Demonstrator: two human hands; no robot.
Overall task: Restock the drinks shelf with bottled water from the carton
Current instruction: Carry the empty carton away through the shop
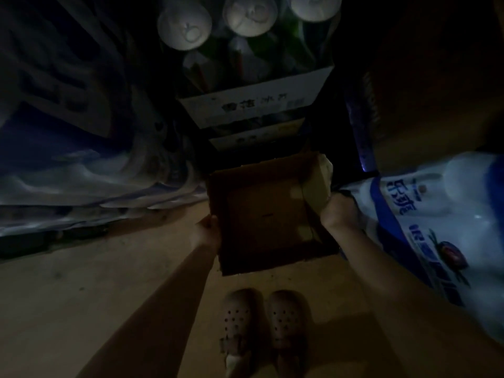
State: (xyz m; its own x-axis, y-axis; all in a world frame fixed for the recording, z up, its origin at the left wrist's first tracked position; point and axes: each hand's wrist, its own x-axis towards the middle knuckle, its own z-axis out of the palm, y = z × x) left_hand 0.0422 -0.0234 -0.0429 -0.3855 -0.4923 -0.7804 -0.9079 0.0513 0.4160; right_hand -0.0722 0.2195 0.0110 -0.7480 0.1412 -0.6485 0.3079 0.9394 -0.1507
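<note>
Carton (268,214): brown cardboard, open side toward the camera, held above the floor in front of the person; no bottles show inside it, only bare cardboard and a few patches of tape.
Left hand (205,233): grips the carton's left edge, with fingers wrapped round the edge and out of sight behind it.
Right hand (338,211): holds the carton's right side, against a pale flap (317,184) that bends outward; how far the fingers curl cannot be told in the dim light.
Light: very low, and much of the surroundings is black.
Ahead of the carton: white cardboard boxes (253,102) with dark printed characters, stacked one over another; the top one holds bottles, three round white caps (185,28) nearest the camera.
Right side: shrink-wrapped pack (441,214) in white and blue with printed characters, touching or just beside the right wrist.
Left side: large blue and white printed surfaces (81,165), too blurred to name.
Floor (95,282): tan, plain.
Feet: a pair of pale perforated clogs (266,323) side by side, below the carton.
</note>
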